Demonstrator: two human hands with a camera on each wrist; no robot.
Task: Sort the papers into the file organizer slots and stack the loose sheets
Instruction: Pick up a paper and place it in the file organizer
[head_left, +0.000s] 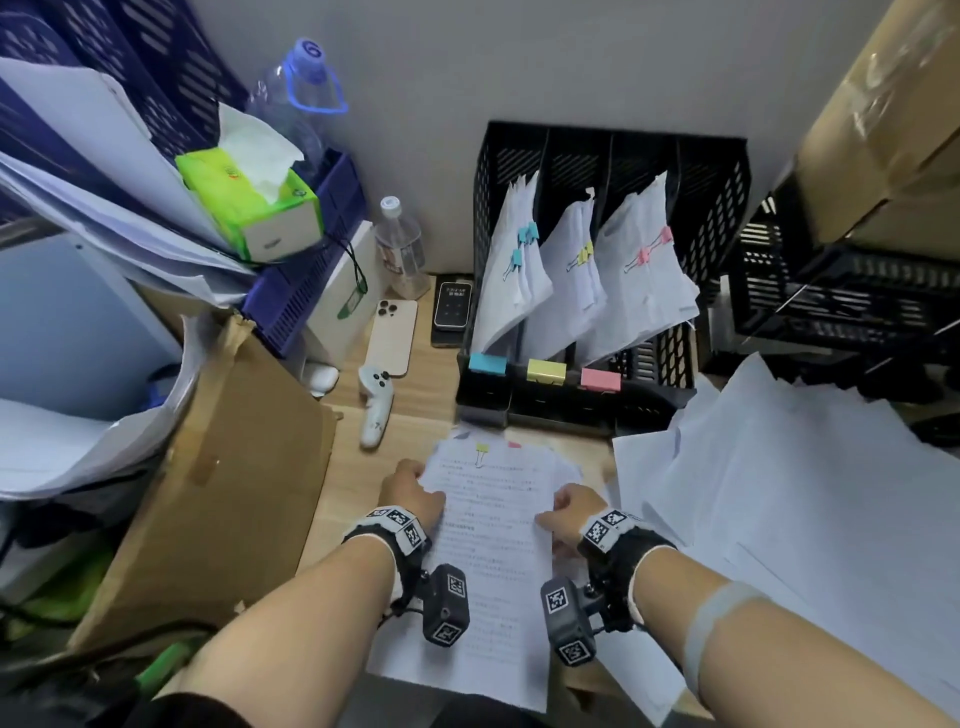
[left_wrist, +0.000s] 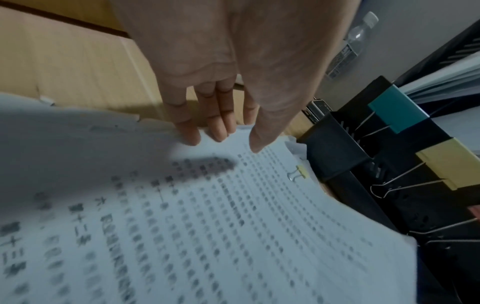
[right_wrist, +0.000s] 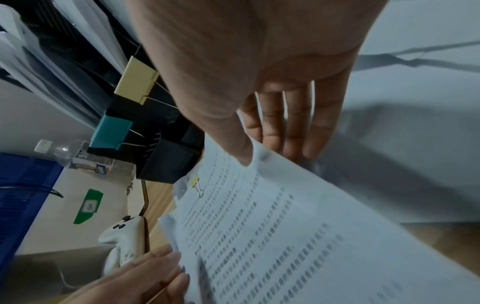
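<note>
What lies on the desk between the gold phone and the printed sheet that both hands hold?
A white controller lies there on the bare wood, seen in the head view, below the gold phone and left of the printed sheet.

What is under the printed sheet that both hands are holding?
Under the printed sheet, held by the left hand and right hand, lie more papers, one with a yellow binder clip, one with a pink clip. Everything lower is covered.

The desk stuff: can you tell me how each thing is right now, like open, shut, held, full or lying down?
Left hand: grips the sheet's left edge.
Right hand: pinches the sheet's right edge.
Printed sheet: held between both hands.
Yellow-clipped bundle: flat under the sheet.
File organizer: upright, three slots holding clipped papers.
Small bottle: upright, capped.
Gold phone: lying face down.
Tissue box: open, tissue sticking out.
</note>
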